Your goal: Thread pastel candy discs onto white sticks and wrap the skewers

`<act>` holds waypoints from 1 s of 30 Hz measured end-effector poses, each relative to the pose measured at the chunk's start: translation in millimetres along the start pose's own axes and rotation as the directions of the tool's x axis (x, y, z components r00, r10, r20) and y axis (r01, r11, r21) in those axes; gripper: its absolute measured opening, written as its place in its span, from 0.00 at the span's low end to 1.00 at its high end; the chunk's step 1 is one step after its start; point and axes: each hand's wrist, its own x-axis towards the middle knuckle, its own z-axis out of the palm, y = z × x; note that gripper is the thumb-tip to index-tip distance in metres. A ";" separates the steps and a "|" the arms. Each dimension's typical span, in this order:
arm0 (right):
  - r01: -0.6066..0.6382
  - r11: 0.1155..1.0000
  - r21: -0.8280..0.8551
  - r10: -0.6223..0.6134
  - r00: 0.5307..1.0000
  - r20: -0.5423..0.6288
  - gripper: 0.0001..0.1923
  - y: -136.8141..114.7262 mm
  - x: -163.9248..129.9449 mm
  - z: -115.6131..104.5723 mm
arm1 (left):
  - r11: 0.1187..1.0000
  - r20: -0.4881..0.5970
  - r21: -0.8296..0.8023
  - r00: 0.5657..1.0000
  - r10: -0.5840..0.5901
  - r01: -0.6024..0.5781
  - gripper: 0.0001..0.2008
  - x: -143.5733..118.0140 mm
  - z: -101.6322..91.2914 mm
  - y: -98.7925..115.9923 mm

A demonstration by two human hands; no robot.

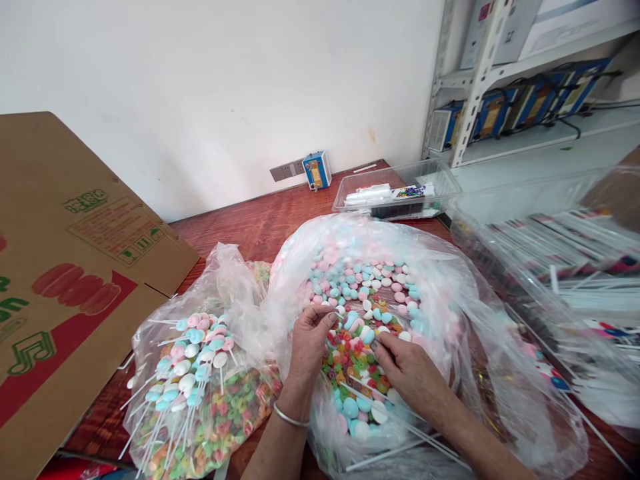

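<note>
The tabletop (225,230) has its far edge along the wall, with bare room in a strip behind the bags; its left side is taken by a carton (65,233) and its right by a long clear box (505,287). A big plastic bag (295,250) lies mid-tabletop, its mouth spread wide. Left of it a smaller bag (223,263) holds ring sweets topped by sweets on sticks. Near the far edge stand a clear tray (450,183) and a blue device (317,170). The left hand (307,337) and right hand (407,367) work over the open bag, thumb and fingers nearly closed; whether either grips a sweet I cannot tell. Inside lie smooth rounded pastel sweets (350,407), pink, blue and white, around small red, green and orange rings (353,360).
</note>
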 end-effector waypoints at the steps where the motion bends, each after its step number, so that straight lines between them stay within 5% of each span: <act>1: -0.003 1.000 -0.003 0.003 1.000 -0.001 0.14 -0.2 0.0 0.1 | 0.999 -0.020 0.029 0.999 0.026 -0.026 0.09 -1.1 0.6 -0.1; 6: -0.003 1.000 -0.003 0.003 1.000 0.004 0.14 -1.7 0.0 -1.5 | 0.981 -0.088 0.140 0.985 0.148 -0.135 0.08 -5.2 2.2 -3.3; 14: 0.004 1.000 0.011 -0.004 1.000 0.008 0.14 -2.1 0.5 -1.2 | 0.991 -0.076 -0.131 0.997 0.015 -0.025 0.11 -5.1 8.1 -9.9; 21: 0.038 0.998 0.051 -0.035 0.998 -0.049 0.14 -0.8 -0.6 2.7 | 0.890 -0.056 0.294 0.923 0.381 -0.349 0.06 -14.5 12.3 -8.7; 23: 0.044 0.996 0.082 -0.038 0.997 -0.066 0.14 -0.8 -0.5 2.6 | 0.933 -0.064 0.217 0.949 0.308 -0.288 0.08 -15.0 14.7 -8.5; 25: 0.061 0.991 0.117 -0.053 0.996 -0.074 0.14 -1.3 -0.7 2.4 | 0.990 -0.111 -0.033 0.985 0.131 -0.136 0.11 -14.2 18.5 -6.9; 27: 0.080 0.987 0.137 -0.070 0.995 -0.074 0.14 -2.3 -1.4 2.7 | 0.957 -0.107 -0.289 0.994 -0.031 -0.002 0.13 -13.8 23.8 -3.4; 30: 0.088 0.985 0.147 -0.080 0.995 -0.056 0.14 -5.0 -3.1 4.6 | 0.884 0.028 -0.455 0.994 -0.104 0.105 0.17 -16.6 33.7 4.3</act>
